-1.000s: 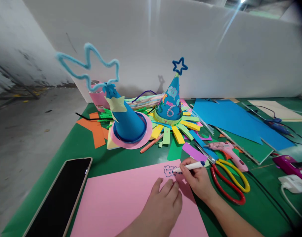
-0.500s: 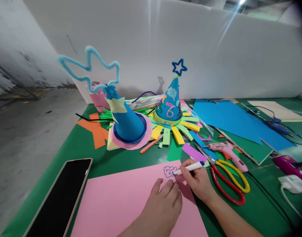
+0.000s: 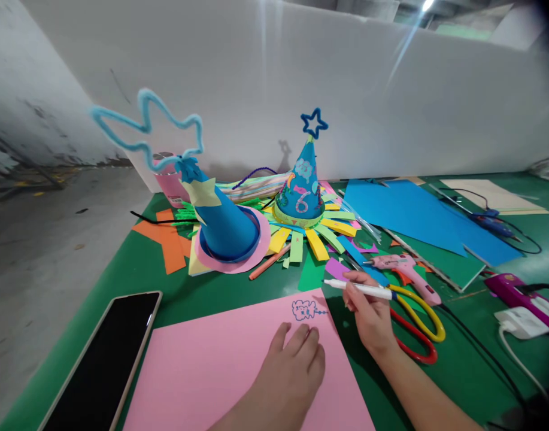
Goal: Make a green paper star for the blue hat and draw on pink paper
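A sheet of pink paper (image 3: 202, 365) lies on the green table in front of me. Near its top right corner is a small drawing (image 3: 304, 310) in dark blue ink, a cloud-like outline with a short line running right. My left hand (image 3: 296, 365) rests flat on the paper just below the drawing, fingers spread. To the right of the sheet, my right hand (image 3: 368, 314) grips a white marker (image 3: 364, 288) with a dark blue end, held nearly level and raised off the paper. Behind that hand lie scissors (image 3: 424, 314) with one red and one yellow handle.
A phone (image 3: 103, 359) lies left of the paper. Behind stand a blue cone hat (image 3: 229, 230) with a pink brim and a decorated cone hat (image 3: 301, 188). At right are a pink glue gun (image 3: 409, 272), blue sheets (image 3: 400, 209) and a white plug (image 3: 521, 322) with a cable.
My right hand has lifted the marker off the paper and moved right, tilting it level. A short line now extends from the drawing's right side. My left hand stays on the sheet.
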`<action>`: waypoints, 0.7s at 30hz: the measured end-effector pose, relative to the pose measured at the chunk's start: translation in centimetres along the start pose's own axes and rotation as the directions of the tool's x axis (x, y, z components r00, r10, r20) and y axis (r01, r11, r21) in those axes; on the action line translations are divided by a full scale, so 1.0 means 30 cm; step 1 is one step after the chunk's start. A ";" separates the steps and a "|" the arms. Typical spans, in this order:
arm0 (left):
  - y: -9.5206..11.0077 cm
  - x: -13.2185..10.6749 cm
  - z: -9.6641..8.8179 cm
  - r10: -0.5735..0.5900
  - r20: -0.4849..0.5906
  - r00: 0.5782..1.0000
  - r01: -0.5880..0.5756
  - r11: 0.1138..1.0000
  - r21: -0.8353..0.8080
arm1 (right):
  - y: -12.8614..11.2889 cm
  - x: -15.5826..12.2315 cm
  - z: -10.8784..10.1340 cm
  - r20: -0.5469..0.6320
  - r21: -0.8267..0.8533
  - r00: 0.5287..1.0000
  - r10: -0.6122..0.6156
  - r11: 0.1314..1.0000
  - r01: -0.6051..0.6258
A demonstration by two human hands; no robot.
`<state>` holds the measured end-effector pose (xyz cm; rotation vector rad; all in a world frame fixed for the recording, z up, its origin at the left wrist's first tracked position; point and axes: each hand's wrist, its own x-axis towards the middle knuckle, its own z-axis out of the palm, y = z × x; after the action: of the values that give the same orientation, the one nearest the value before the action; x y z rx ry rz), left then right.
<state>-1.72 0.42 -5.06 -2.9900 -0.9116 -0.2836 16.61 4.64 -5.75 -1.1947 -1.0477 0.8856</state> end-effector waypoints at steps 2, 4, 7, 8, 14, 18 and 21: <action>0.002 -0.002 -0.008 0.010 0.009 1.000 -0.010 1.000 0.003 | -0.002 0.001 -0.011 -0.026 0.008 0.999 -0.020 1.000 0.020; 0.007 -0.003 -0.019 0.022 0.018 1.000 -0.022 1.000 0.008 | -0.005 0.002 -0.023 -0.062 0.014 0.997 -0.034 0.999 0.035; 0.020 -0.002 -0.039 0.022 0.031 0.999 -0.022 1.000 0.004 | -0.010 0.006 -0.037 -0.098 0.033 0.994 -0.043 0.998 0.047; 0.026 -0.001 -0.047 0.017 0.041 0.999 -0.017 1.000 -0.003 | -0.013 0.007 -0.041 -0.101 0.042 0.994 -0.047 0.998 0.052; 0.041 0.012 -0.110 -0.297 0.039 0.954 0.296 0.914 -0.276 | -0.068 -0.010 -0.045 -0.041 0.127 0.997 -0.060 0.990 0.064; 0.002 0.020 -0.118 -0.618 0.057 0.784 0.480 0.546 -0.686 | -0.128 -0.049 -0.023 0.139 0.171 0.988 -0.064 0.984 0.040; -0.034 0.018 -0.088 -0.708 0.081 0.702 0.473 0.378 -0.796 | -0.150 -0.078 0.007 0.202 0.127 0.975 -0.092 0.990 0.067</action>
<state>-2.30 1.42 -2.41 -2.8584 -2.3388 -1.4197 15.73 1.74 -1.66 -0.9687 -1.1842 1.0114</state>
